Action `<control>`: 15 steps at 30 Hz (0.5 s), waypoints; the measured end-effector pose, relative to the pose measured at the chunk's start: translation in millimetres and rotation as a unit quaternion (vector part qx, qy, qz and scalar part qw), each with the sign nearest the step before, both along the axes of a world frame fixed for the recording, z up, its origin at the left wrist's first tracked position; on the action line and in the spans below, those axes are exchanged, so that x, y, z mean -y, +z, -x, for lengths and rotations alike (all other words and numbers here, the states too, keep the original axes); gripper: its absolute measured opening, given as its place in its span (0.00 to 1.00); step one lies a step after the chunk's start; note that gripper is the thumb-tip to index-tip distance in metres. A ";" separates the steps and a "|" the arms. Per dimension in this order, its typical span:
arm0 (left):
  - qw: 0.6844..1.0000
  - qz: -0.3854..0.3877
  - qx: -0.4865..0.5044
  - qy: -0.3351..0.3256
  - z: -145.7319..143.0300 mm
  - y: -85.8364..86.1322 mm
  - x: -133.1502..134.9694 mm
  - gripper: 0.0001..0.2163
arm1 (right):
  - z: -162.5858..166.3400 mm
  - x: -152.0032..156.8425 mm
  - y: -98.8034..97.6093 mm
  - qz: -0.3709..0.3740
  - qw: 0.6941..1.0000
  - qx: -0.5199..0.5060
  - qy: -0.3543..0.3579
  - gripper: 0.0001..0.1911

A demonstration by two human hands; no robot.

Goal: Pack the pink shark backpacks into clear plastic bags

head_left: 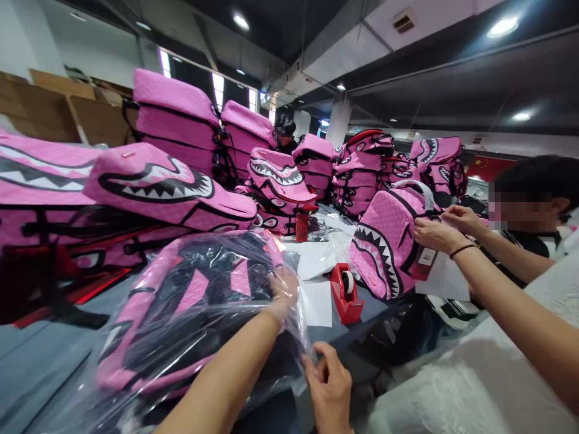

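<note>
A pink and black backpack (198, 290) lies back side up on the table, inside a clear plastic bag (235, 337). My left hand (284, 286) is at the bag's upper right, seen through the film, its fingers stretched out against the backpack's edge. Lower down, my right hand (330, 383) pinches the bag's edge between thumb and fingers. Right of the bag stands a red tape dispenser (347, 295) with a white roll.
At the right, another person's hands (438, 232) handle an upright pink shark-mouth backpack (384, 241) with a hang tag (425, 259). Stacked pink backpacks (176, 120) line the back; others (158, 187) lie left. White papers (316, 301) are beside the dispenser. Cardboard boxes (40, 108) stand far left.
</note>
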State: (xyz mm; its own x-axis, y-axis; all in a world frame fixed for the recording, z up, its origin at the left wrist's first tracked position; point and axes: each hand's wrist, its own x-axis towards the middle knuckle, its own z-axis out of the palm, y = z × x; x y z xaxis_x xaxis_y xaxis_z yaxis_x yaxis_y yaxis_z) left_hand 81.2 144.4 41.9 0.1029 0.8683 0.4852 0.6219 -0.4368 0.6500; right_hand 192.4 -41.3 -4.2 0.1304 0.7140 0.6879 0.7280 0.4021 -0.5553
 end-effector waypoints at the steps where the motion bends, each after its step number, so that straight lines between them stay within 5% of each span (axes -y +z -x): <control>1: 0.999 0.000 -0.025 0.022 0.9 0.3 0.3 0.16 | -6.2 2.2 -3.7 0.021 1.000 0.011 -0.005 0.12; 5: 0.991 -0.016 -0.135 0.010 9.6 -17.2 49.9 0.19 | -32.8 7.0 -18.2 0.069 0.996 0.007 -0.053 0.14; 9: 0.971 -0.060 -0.218 -0.074 32.9 -59.1 168.6 0.32 | -39.3 19.2 -43.9 0.108 0.989 -0.062 -0.074 0.17; 11: 0.945 -0.172 -0.270 -0.064 48.2 -80.1 218.7 0.33 | -34.1 28.5 -55.5 0.127 0.986 -0.090 -0.058 0.18; 13: 0.922 -0.233 -0.303 -0.053 62.1 -94.9 242.0 0.32 | -26.0 37.3 -61.1 0.124 0.986 -0.104 -0.030 0.17; 15: 0.911 -0.248 -0.322 -0.074 70.1 -100.2 234.9 0.30 | -17.1 43.6 -59.9 0.109 0.987 -0.120 -0.006 0.17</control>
State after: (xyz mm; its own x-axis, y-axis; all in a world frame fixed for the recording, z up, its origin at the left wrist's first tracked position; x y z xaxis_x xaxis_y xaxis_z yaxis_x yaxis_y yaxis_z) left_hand 11.2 -90.5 -58.2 0.6031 0.5127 0.6110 0.7148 -0.6874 -0.1287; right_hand 209.5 -85.0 -64.1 0.2806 0.8389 0.4664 0.5690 0.2459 -0.7847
